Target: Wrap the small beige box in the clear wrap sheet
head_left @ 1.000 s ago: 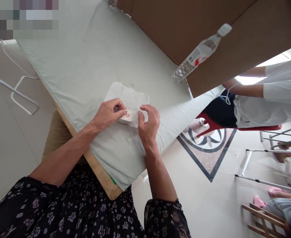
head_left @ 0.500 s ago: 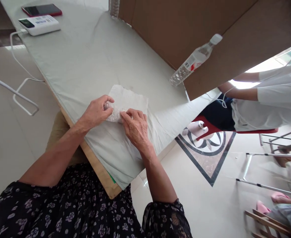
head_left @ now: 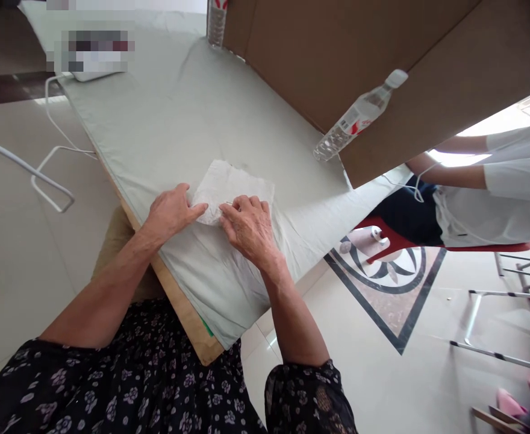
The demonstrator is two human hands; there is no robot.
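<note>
A thin white sheet (head_left: pixel 235 181), which looks like tissue, lies on the cloth-covered table close to its near corner. My left hand (head_left: pixel 169 212) is at the sheet's left edge, with thumb and forefinger spread apart and the thumb tip touching the edge. My right hand (head_left: pixel 250 229) rests over the lower right of the sheet. Its thumb and forefinger are pinched together on the wrinkled lower edge, and the other fingers lie bent on top. Whether something small is also in that pinch is hidden.
A plastic bottle (head_left: pixel 355 117) stands by the cardboard panel (head_left: pixel 301 66); another bottle (head_left: pixel 217 27) is further back. A white device (head_left: pixel 100 71) with a cable (head_left: pixel 50 108) sits at the far left. A person in a white shirt (head_left: pixel 513 175) sits at the right.
My left hand has drawn slightly left and its finger and thumb have spread apart. Right hand stays in its pinch. The whole view has shifted a little.
</note>
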